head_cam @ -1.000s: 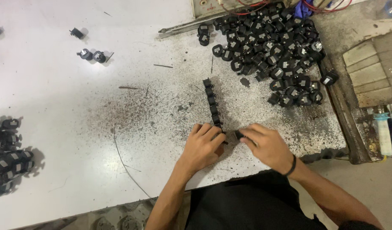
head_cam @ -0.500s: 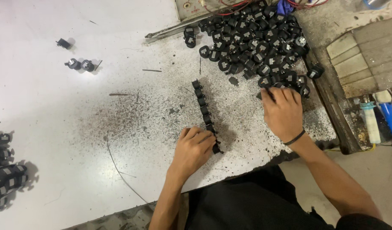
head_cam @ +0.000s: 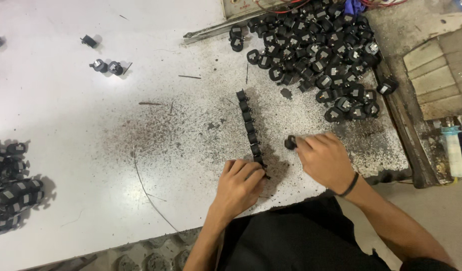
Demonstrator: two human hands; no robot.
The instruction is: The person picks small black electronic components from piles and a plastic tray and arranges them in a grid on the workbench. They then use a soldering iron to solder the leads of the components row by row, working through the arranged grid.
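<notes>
black round parts, small and ring-like with pale centres, are what both hands work with: one single part [head_cam: 290, 142] is pinched in the fingers [head_cam: 307, 144] of the right hand [head_cam: 325, 161], held just above the speckled bench surface a little to the right of a row of parts [head_cam: 249, 125] that runs in a slightly slanting line from mid-bench down toward the near edge; the left hand [head_cam: 239, 185] rests at the near end of that row, its fingers [head_cam: 254, 170] closed together on the last piece of the line and pressing it to the bench, close to the near edge; the right wrist carries a thin dark band [head_cam: 350, 185]; a big loose pile of the same parts [head_cam: 321, 55] fills the far right corner area of the bench, reaching almost to the right edge; a long metal bar [head_cam: 216, 31] lies along the far edge just left of the pile; near the far left corner sit a few stray parts [head_cam: 106, 66], well apart from the hands; at the left edge lie stacked finished rows [head_cam: 12, 193] of the same black pieces; the white bench [head_cam: 80, 130] is dusted with dark grit around the row, and a thin wire [head_cam: 148, 193] curves across it toward the near edge, left of the left hand
</notes>
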